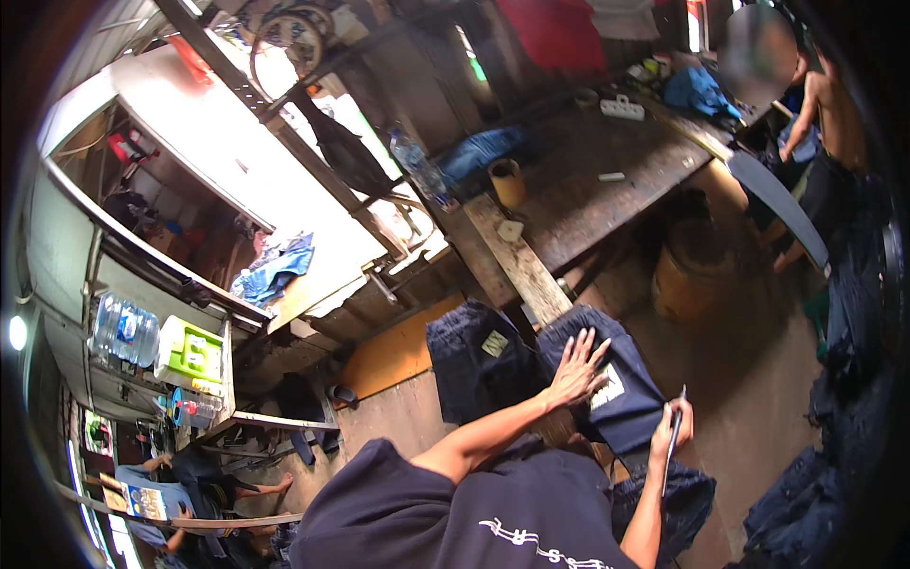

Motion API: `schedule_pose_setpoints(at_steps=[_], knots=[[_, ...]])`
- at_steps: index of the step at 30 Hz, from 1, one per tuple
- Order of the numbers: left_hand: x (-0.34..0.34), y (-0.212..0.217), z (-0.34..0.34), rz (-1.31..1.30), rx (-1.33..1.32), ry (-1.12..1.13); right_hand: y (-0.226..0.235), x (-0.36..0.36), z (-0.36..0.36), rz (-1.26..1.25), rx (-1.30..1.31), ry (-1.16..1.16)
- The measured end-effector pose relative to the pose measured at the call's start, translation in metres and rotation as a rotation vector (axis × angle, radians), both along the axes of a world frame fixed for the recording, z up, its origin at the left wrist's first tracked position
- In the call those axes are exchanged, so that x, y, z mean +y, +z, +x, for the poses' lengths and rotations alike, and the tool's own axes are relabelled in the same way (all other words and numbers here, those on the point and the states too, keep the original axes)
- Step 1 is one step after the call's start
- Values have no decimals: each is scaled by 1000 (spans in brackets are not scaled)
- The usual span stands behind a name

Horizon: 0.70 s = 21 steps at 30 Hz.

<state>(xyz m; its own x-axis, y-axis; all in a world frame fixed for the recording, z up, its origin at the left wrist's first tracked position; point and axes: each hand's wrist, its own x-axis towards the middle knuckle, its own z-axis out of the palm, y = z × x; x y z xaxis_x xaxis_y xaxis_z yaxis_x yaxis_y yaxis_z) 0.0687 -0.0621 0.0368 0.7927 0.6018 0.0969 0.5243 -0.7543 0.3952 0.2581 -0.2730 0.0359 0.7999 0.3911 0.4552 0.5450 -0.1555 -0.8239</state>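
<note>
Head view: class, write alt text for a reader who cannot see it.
The person's left hand presses flat on dark blue jeans draped over a wooden plank, while the right hand holds a thin dark tool beside them. Another person sits behind a wooden table.

Dark navy jeans (616, 379), folded and draped over the near end of the long wooden plank (517, 261); waistband patch, pale and rectangular, facing up. Pressed flat under the left hand (576, 368), fingers spread, palm just beside the patch. Thin dark pen-like tool (675, 431), upright and slightly tilted, pinched in the right hand (671, 431), just off the jeans' lower right edge, further from the plank than the patch. Tip not discernible.
</note>
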Motion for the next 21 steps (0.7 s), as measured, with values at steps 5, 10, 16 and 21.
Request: schedule_pose_setpoints(at_steps=[5, 10, 16, 21], knots=[[46, -17, 70, 246, 88, -42, -21, 25, 31, -350, 405, 10], [9, -19, 44, 59, 52, -126, 2, 8, 1, -225, 103, 75], [24, -19, -21, 14, -199, 56, 26, 34, -17, -144, 183, 11], [81, -10, -39, -152, 18, 76, 34, 90, -39, -123, 350, 389]])
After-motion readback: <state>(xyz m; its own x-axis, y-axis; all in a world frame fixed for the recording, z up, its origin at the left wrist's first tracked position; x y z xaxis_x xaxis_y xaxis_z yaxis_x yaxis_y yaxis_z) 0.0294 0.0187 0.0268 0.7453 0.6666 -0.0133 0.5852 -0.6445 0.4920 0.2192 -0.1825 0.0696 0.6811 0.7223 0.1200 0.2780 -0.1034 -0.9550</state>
